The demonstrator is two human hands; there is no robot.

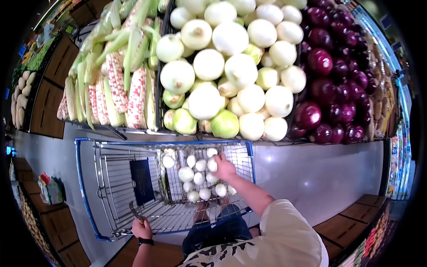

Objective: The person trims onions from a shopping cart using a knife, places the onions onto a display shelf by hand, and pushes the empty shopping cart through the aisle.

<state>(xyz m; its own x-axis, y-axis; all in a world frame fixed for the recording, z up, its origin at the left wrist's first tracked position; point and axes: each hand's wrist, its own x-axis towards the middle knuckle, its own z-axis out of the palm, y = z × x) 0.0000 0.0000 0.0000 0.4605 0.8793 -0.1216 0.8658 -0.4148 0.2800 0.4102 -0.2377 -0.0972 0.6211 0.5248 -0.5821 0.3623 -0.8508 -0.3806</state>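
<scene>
A blue-edged wire shopping cart [102, 178] stands in front of me, with several white onions [186, 174] lying in it. My right hand [225, 168] reaches into the cart, its fingers closed around a white onion [212, 165] at the right side of the group. At the cart's near left corner, my left hand [142, 228] is wrapped around the handle of what looks like a small curved knife [133, 209], its dark blade pointing up and away from me. A dark band circles the left wrist.
Beyond the cart, a display holds speckled corn [116, 84], a heap of white onions [209, 64] and purple onions [321, 62]. Wooden produce stands [53, 91] line the left. A packaged bag [51, 189] sits at the lower left. Grey floor [307, 173] shows at right.
</scene>
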